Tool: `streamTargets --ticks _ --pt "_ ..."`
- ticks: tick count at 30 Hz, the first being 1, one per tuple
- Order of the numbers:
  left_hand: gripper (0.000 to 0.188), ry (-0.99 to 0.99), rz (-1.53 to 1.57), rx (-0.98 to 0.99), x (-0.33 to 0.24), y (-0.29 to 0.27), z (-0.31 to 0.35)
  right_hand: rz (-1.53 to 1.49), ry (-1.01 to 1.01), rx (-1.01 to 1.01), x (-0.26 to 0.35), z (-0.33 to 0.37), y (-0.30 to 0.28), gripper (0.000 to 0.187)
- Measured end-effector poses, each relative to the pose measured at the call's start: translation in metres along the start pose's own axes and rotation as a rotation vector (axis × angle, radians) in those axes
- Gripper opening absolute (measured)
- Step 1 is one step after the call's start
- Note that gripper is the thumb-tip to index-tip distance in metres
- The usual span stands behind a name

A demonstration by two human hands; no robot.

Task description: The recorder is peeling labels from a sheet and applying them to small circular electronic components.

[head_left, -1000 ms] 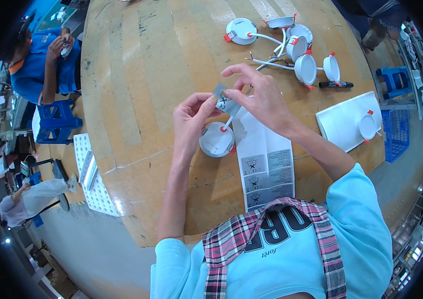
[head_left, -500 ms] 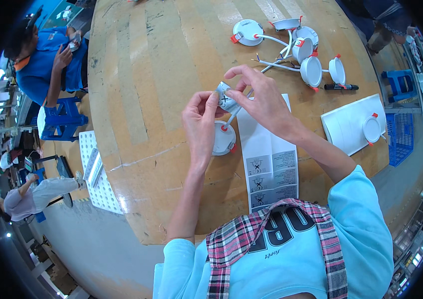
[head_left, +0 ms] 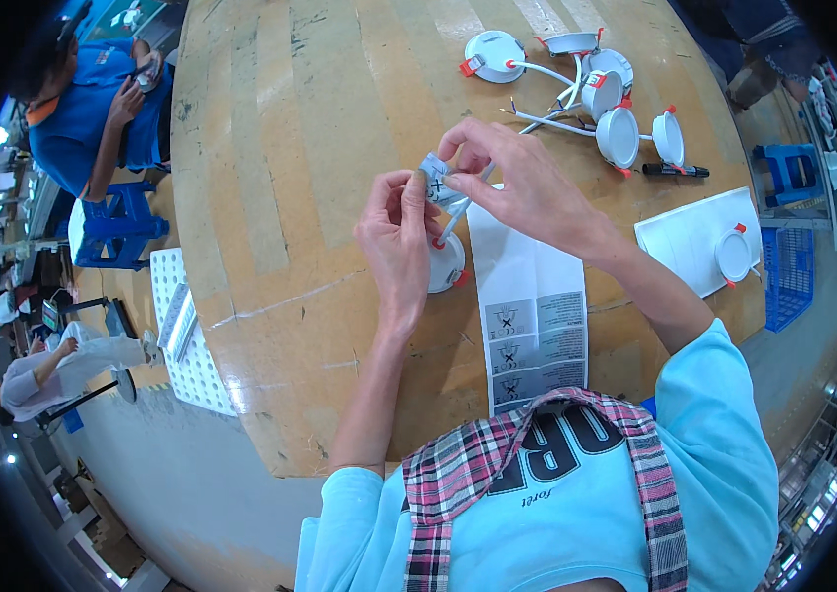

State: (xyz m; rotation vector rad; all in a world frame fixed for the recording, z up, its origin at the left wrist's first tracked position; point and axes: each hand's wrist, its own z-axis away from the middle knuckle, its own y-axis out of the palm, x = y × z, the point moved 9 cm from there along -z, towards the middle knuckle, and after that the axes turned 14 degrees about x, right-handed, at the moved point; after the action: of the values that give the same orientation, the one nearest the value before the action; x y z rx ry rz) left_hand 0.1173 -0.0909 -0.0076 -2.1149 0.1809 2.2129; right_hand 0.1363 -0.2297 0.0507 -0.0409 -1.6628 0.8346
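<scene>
Over the table, my left hand (head_left: pixel 396 242) pinches a grey printed sticker (head_left: pixel 437 184) between thumb and fingers. The fingers of my right hand (head_left: pixel 529 189) are closed on the sticker's other side, by the white cable. This cable (head_left: pixel 452 223) rises from a round white downlight (head_left: pixel 447 264) lying beside my left hand, with red-tipped clips. The sticker looks bent around the cable, though my fingers partly cover it. Beneath my right wrist lies a long white backing sheet (head_left: pixel 527 266), with several grey printed stickers at its near end.
Several white downlights (head_left: pixel 618 136) with cables cluster at the far right, near a black marker (head_left: pixel 675 171). Another downlight (head_left: pixel 733 256) rests on a white paper stack (head_left: pixel 670 242). A person in blue (head_left: pixel 93 109) sits left of the table (head_left: pixel 310 326); a blue crate (head_left: pixel 788 276) stands to the right.
Both hands have shifted slightly up and left with the sticker. It is turned and bent more between my fingers, and the downlight below has moved a little.
</scene>
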Motion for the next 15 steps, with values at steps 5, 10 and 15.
streamTargets --ticks 5,10,15 --pt "0.022 0.022 -0.026 -0.038 -0.006 -0.004 0.007 -0.049 -0.034 0.031 0.007 0.002 0.006 0.018" --pt "0.022 0.059 -0.013 -0.074 -0.011 -0.004 0.015 -0.070 -0.088 0.017 0.018 0.005 0.006 0.024" --pt "0.023 0.071 -0.027 -0.078 -0.009 -0.007 0.018 -0.008 -0.145 0.060 0.025 0.004 0.009 0.028"
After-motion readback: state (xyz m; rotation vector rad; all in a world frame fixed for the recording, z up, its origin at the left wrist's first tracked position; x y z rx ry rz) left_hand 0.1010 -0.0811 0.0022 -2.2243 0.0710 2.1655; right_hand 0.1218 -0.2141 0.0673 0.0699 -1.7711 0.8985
